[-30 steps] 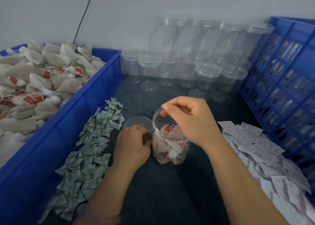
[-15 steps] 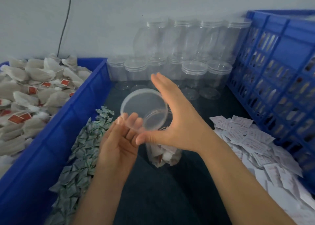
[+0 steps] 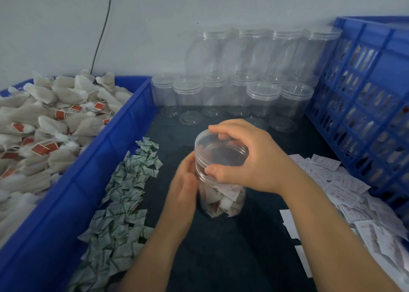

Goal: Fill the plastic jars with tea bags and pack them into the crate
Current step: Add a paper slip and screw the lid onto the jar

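A clear plastic jar with tea bags inside stands on the dark table in front of me. A clear lid sits on its mouth. My right hand grips the lid from the right, thumb at the front and fingers curled over the far rim. My left hand holds the jar's left side just under the lid. A blue bin at the left is heaped with loose tea bags. The blue slatted crate stands at the right.
Empty clear jars with lids stand in stacked rows against the back wall. A pile of small green-printed sachets lies left of the jar. White paper slips are spread to the right. A black cable hangs down the wall.
The lid, lifted off the table by my left hand and passed to my right in mid-air, now sits on the jar. My left hand has moved to the jar's side.
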A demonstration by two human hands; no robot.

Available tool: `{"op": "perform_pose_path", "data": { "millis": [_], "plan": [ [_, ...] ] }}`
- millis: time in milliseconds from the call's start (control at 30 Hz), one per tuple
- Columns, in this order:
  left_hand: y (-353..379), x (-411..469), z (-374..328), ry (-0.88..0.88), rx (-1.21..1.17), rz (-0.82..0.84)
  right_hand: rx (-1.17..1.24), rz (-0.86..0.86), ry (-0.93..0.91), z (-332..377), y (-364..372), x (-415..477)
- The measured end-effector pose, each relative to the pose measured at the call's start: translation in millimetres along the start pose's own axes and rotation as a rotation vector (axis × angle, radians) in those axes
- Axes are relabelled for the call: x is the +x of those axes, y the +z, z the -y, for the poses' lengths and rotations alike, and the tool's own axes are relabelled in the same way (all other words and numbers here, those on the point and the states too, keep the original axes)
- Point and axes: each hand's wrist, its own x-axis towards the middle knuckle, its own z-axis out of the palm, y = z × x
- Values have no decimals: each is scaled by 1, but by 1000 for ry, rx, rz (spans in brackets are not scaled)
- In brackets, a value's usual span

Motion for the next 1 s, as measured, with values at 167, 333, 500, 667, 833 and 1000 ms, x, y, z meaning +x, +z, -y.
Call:
{"op": "perform_pose_path", "data": {
  "millis": [167,333,500,667,833,1000],
  "plan": [
    [-1,-8,14,36,157,137,-24,68,24,-1,-2,0],
    [-3,-6,14,-7,171,140,-77,146,28,1,0,1],
    [-3,-6,14,-9,209,140,-113,188,42,4,-5,-1],
    [-2,-7,11,2,260,129,-140,252,26,9,-13,-3],
    [-2,-7,10,4,261,118,-193,237,30,13,-24,-7],
    [-1,-8,10,-13,244,118,-187,240,43,15,-21,-7]
  ]
}}
